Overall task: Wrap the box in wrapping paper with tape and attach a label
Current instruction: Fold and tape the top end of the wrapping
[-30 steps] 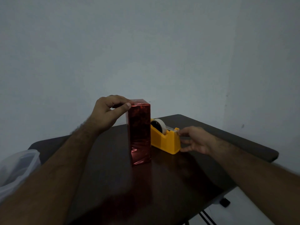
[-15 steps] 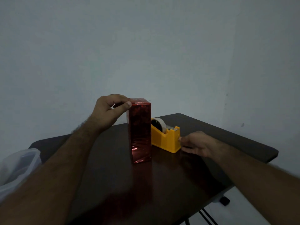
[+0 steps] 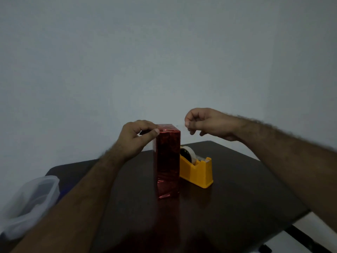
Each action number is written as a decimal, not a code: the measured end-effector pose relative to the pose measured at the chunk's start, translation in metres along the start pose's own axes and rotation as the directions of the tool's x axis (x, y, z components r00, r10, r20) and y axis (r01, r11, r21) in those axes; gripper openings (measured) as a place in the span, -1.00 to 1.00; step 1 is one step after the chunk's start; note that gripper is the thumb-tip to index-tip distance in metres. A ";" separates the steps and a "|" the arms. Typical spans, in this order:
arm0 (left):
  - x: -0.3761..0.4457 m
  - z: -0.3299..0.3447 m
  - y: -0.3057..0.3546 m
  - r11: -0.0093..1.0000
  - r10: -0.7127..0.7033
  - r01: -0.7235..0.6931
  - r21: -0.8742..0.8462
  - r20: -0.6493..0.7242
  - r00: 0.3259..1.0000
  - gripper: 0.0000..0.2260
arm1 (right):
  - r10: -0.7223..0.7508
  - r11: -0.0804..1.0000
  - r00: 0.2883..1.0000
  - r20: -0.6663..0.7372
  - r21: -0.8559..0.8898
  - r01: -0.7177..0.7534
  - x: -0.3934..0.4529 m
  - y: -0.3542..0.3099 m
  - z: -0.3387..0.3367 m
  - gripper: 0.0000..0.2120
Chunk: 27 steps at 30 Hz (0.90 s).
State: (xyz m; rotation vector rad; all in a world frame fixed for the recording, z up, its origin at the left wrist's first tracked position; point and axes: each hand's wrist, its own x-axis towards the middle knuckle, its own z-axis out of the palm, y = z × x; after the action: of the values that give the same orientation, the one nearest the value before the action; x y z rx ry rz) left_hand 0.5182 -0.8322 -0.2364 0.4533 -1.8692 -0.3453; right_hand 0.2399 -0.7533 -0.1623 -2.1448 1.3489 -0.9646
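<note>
Standing on the dark surface (image 3: 237, 189), largest item first: the box (image 3: 168, 161) was upright near the middle, fully covered in shiny red wrapping paper. Clear plastic bag (image 3: 31, 199) lay at the surface's left edge. Yellow tape dispenser (image 3: 197, 170) sat just right of the box, touching or nearly touching it, tape roll (image 3: 188, 154) loaded. Left hand (image 3: 135, 139) gripped the box's top left edge, thumb pressed on the front top corner, fingers curled over the top. Right hand (image 3: 209, 123) was raised above the dispenser, right of the box top, apart from it, thumb and forefinger pinched together. Couldn't tell whether a tape strip was in that pinch; too dim.
</note>
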 end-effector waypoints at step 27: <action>0.001 -0.007 0.006 1.000 -0.017 0.016 0.026 0.041 0.999 -0.84 | 0.223 0.926 0.917 0.329 -0.366 -0.094 0.081 -0.057 0.011 -0.93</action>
State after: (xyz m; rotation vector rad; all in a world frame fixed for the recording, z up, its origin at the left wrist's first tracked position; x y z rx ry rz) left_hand 0.5236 -0.8277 -0.2309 0.4822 -1.9126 -0.3445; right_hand 0.3054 -0.8019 -0.1048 -2.2664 1.5540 -0.2503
